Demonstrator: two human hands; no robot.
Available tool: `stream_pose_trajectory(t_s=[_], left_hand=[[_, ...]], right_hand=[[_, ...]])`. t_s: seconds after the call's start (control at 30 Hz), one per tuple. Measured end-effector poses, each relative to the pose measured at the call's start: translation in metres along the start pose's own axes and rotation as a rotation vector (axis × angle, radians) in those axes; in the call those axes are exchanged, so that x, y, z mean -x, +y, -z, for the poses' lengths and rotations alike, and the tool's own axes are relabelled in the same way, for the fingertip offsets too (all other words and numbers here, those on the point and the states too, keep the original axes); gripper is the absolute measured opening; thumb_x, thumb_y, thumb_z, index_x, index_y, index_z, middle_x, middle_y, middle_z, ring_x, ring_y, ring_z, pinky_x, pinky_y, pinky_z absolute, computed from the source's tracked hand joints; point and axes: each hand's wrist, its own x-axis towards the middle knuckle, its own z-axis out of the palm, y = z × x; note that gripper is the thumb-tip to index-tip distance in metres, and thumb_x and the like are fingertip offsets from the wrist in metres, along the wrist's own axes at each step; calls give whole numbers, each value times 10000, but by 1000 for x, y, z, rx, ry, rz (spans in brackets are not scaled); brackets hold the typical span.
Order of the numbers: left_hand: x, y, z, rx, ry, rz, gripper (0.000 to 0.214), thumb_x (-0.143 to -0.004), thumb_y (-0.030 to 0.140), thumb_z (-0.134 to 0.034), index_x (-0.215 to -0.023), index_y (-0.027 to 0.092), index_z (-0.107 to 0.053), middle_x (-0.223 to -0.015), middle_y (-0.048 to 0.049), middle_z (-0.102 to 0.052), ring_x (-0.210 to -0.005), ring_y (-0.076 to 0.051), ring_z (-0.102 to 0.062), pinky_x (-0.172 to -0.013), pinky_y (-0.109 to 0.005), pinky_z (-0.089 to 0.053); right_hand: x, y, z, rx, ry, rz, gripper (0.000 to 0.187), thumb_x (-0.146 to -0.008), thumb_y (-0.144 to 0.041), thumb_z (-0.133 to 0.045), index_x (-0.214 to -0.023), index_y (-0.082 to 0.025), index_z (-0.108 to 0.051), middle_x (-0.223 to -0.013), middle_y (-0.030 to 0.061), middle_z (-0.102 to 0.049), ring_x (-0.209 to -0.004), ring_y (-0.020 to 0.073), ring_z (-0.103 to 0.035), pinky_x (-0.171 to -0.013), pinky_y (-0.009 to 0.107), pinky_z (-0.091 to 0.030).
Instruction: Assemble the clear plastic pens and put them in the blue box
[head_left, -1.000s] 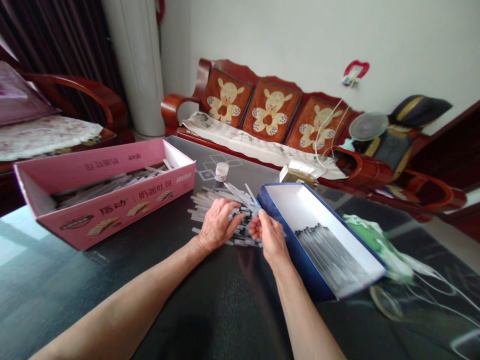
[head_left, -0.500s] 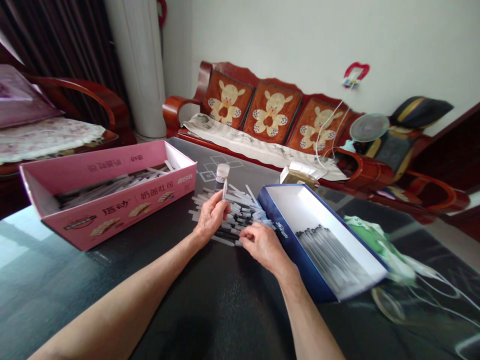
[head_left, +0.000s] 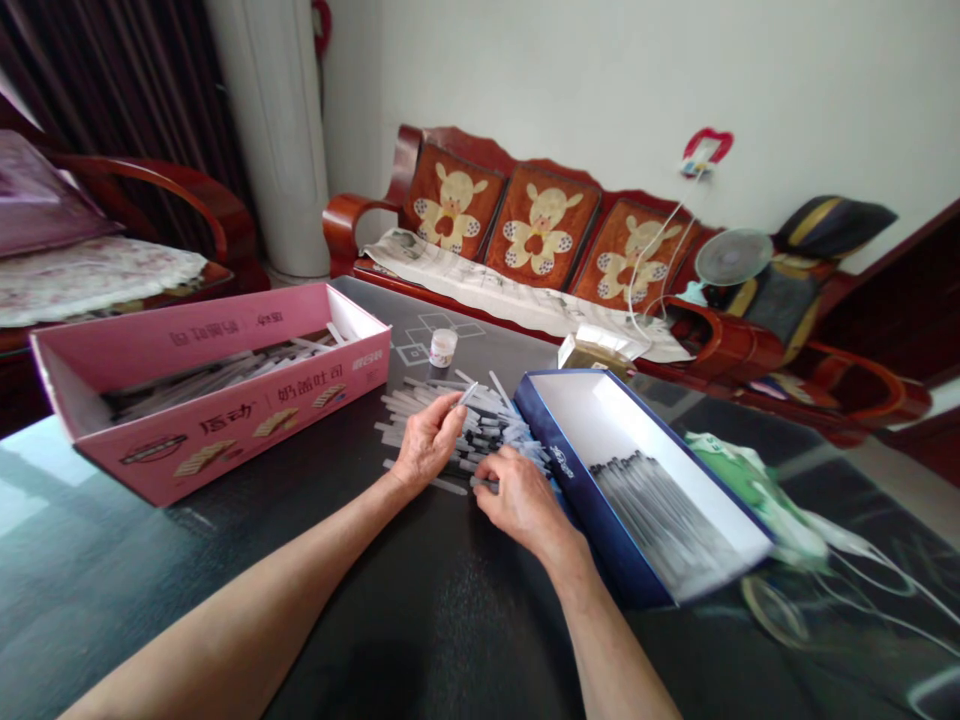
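Observation:
My left hand (head_left: 427, 442) is closed, thumb and fingers pinching a slim clear plastic tube (head_left: 468, 392) that points up and to the right. Below and beside it spreads a loose pile of short whitish translucent tubes (head_left: 409, 402), some with dark parts. My right hand (head_left: 523, 497) is at the pile's near right edge, its thumb and fingers closed around a short greyish tube (head_left: 484, 484). Close by on the right, a blue box with a white inside (head_left: 559, 452) holds a neat row of long clear tubes with dark tips (head_left: 656, 510).
A pink carton (head_left: 255, 440) on the left holds more tubes. A small round jar (head_left: 443, 347) stands behind the pile. Right of the blue box lie a green-white plastic bag (head_left: 739, 475) and white cables. Beyond the dark table (head_left: 420, 620) is a wooden sofa (head_left: 360, 215).
The tube in my left hand has tipped from upright to slanting right. My right hand has shifted slightly, and a greyish tube now shows in its fingers.

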Motion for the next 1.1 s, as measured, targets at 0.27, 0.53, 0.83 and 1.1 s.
stream_pose_trajectory(t_s=[0.27, 0.53, 0.83, 1.1], left_hand=[[10, 1, -4, -286, -157, -384, 334, -937, 269, -418, -1221, 186, -574, -889, -52, -707, -704, -123, -650, -673, -217, -498], [14, -2, -8, -373, -252, -474, 326, -950, 252, -398, -1228, 164, -545, -961, -88, -695, -843, -163, -678, -745, -254, -532], [16, 1, -6, -450, -286, -469, 333, -952, 256, -391, -1236, 168, -540, -888, -63, -686, -750, -152, -663, -686, -242, -522], [15, 0, -6, -449, -302, -454, 337, -955, 270, -384, -1239, 174, -539, -896, -60, -686, -747, -156, -664, -673, -248, -519]], right_hand=[[-16, 20, 11, -844, 377, -283, 363, -729, -365, -643, -1037, -178, -596, -810, 22, -664, -669, 136, -608, -623, 260, -488], [-22, 11, 2, -1512, 483, -553, 407, -614, -326, -759, -971, -197, -613, -821, 31, -717, -656, 121, -646, -553, 215, -501], [-20, 11, 0, -1492, 494, -473, 364, -625, -323, -779, -917, -191, -605, -858, 30, -738, -694, 108, -646, -595, 203, -494], [-20, 13, -2, -1469, 484, -442, 355, -642, -330, -766, -923, -194, -598, -878, 31, -736, -698, 112, -641, -608, 217, -491]])
